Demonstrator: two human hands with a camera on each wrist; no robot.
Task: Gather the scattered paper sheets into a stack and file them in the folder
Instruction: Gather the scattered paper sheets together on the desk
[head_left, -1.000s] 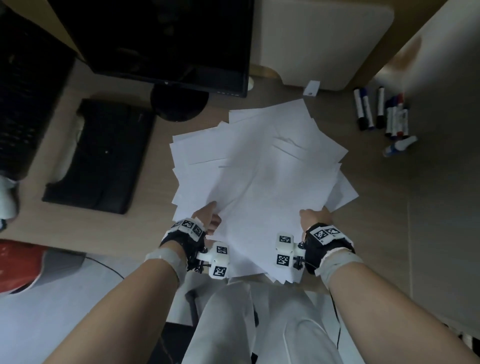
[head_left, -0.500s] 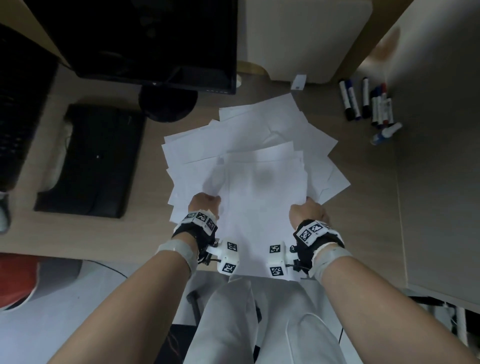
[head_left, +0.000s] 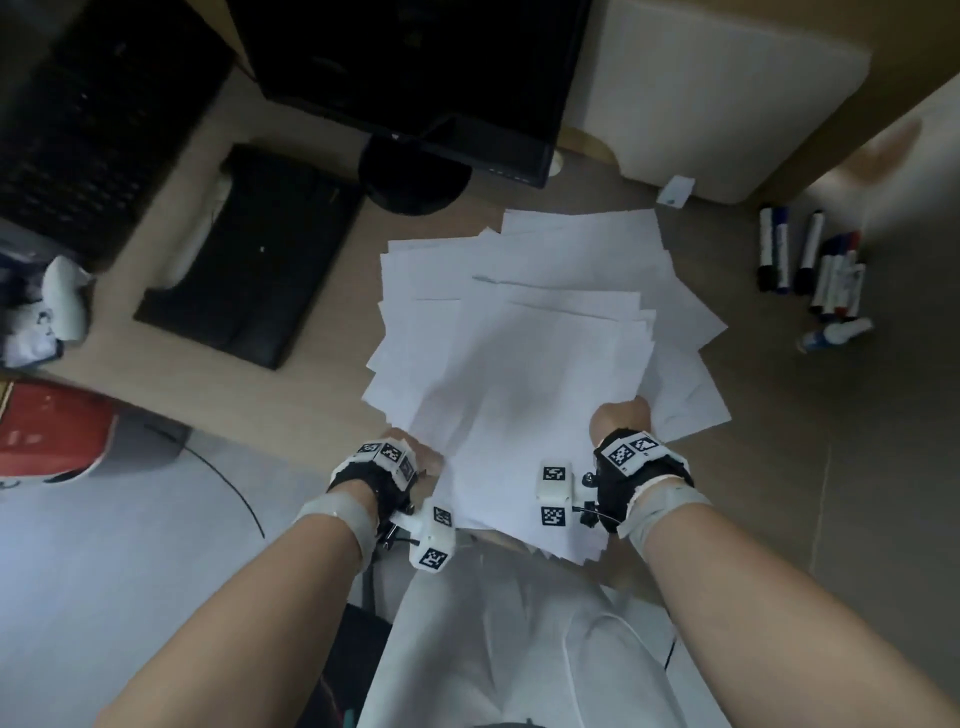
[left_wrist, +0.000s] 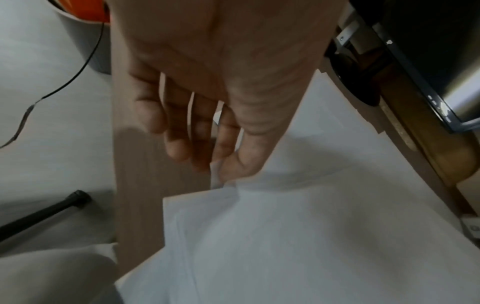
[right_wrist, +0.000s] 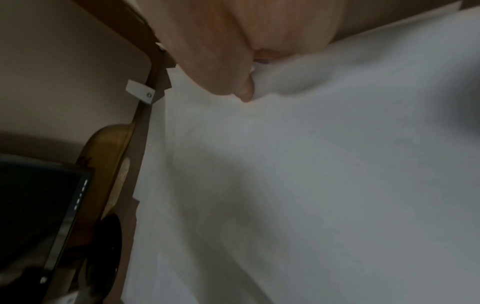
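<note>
A loose fan of white paper sheets (head_left: 535, 353) lies on the wooden desk (head_left: 311, 405) in front of me, its near end hanging over the front edge. My left hand (head_left: 427, 457) pinches the sheets' near left edge between thumb and fingers (left_wrist: 223, 162). On the right edge, my right hand (head_left: 621, 418) grips the sheets, its thumb (right_wrist: 244, 90) pressed on top and its fingers hidden beneath. The upper sheets lie roughly squared; the lower ones stick out at angles. A black folder (head_left: 254, 254) lies shut on the desk to the left, untouched.
A black monitor (head_left: 415, 78) on its round stand (head_left: 415, 176) rises just behind the paper. Several markers (head_left: 815, 265) lie at the right. A dark keyboard (head_left: 78, 130) sits far left. A beige panel (head_left: 727, 93) stands behind.
Both hands have squared the upper sheets and drawn them toward the desk's front edge. The left hand slid down to the near left corner; the right hand closed on the right edge.
</note>
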